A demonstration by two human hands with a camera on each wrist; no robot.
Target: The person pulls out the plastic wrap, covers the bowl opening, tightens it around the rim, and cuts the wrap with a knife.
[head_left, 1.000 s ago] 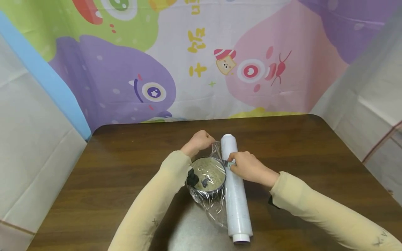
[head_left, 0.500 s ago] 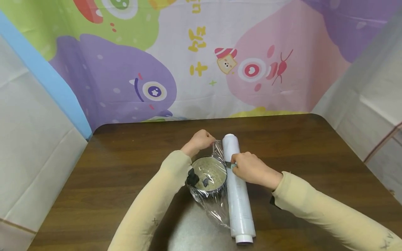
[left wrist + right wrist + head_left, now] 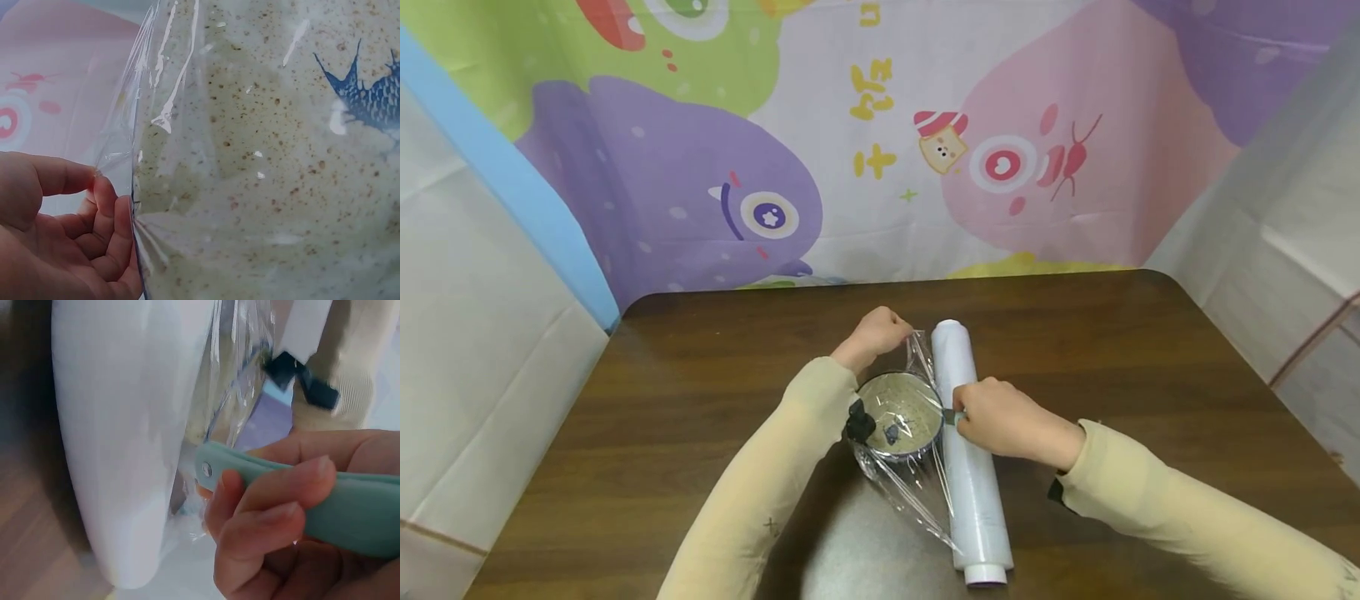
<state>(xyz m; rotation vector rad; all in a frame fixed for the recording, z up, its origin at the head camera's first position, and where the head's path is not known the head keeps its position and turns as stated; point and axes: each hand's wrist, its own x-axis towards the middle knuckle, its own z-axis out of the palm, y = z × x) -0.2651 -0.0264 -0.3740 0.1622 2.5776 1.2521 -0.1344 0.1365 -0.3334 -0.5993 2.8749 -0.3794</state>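
Observation:
A speckled bowl (image 3: pixel 904 402) with a dark rim and a blue fish design inside stands at the middle of the table, clear cling film (image 3: pixel 917 492) stretched over its mouth. At its far side my left hand (image 3: pixel 880 332) pinches a gathered edge of the film between thumb and forefinger. My right hand (image 3: pixel 1011 421) grips a folding knife with a mint-green handle (image 3: pixel 350 506); its blade points left, at the film between bowl and roll. The white cling film roll (image 3: pixel 973 483) lies lengthwise right of the bowl, its film still joined to the sheet at the near end.
The brown wooden table (image 3: pixel 700 400) extends to both sides. A patterned cartoon curtain (image 3: pixel 880 208) hangs behind its far edge. Pale cloth walls (image 3: pixel 1270 275) flank it. A black strap piece (image 3: pixel 859 421) on my left wrist overlaps the bowl's left rim.
My right hand has moved toward me along the roll, with the knife. The roll has shifted slightly right, and the near film looks tighter. My left hand stays nearly in place.

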